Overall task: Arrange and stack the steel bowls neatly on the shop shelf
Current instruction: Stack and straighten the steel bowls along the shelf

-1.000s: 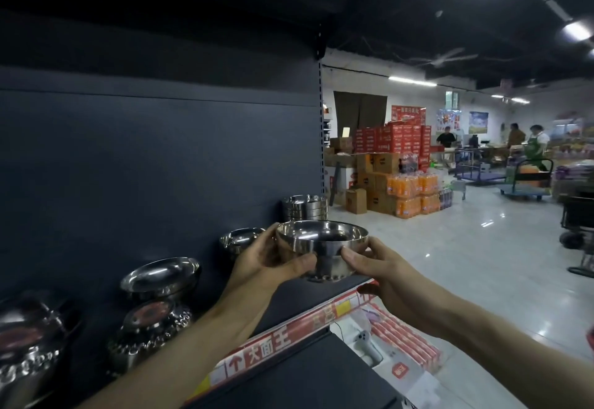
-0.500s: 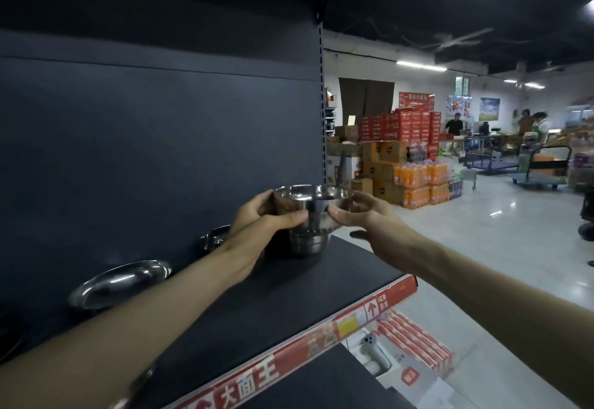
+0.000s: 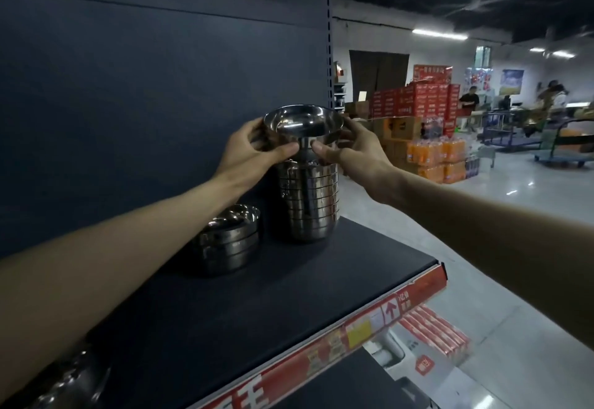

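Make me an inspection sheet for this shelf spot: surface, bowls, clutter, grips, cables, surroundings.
Surface: dark shelf, red price strip along its front edge.
Job's things: steel bowl held over the tall stack, contact unclear; short stack beside it, to the left.
Clutter: nothing seen.
Grips: left hand and right hand each hold the steel bowl by its sides.
Cables: nothing seen.
Surroundings: shop floor with red cartons, orange drink packs, a trolley, people far off.

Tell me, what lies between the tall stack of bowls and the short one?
Nothing; the head view shows only bare shelf between the tall stack and the short stack.
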The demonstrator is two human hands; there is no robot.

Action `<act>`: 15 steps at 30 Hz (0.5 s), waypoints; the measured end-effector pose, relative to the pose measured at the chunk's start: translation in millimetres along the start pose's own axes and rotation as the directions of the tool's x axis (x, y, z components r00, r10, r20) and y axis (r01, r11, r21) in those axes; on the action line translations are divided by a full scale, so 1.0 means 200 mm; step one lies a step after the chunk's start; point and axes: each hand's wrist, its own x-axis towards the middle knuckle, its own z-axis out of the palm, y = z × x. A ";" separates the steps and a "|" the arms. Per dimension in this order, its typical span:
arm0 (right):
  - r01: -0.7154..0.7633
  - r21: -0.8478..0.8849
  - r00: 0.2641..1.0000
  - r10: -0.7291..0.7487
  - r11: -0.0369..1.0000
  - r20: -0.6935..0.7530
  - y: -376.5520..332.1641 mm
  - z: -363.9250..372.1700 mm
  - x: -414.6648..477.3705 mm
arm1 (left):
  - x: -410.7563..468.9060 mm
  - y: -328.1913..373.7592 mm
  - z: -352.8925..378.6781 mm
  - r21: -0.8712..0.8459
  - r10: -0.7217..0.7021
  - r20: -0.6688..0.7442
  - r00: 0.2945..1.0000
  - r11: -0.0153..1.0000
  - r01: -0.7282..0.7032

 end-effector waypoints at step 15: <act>-0.112 -0.028 0.993 0.113 0.993 0.046 0.26 0.05 0.12 | 0.10 -0.23 0.05 0.212 -0.176 0.099 0.979 0.965 0.152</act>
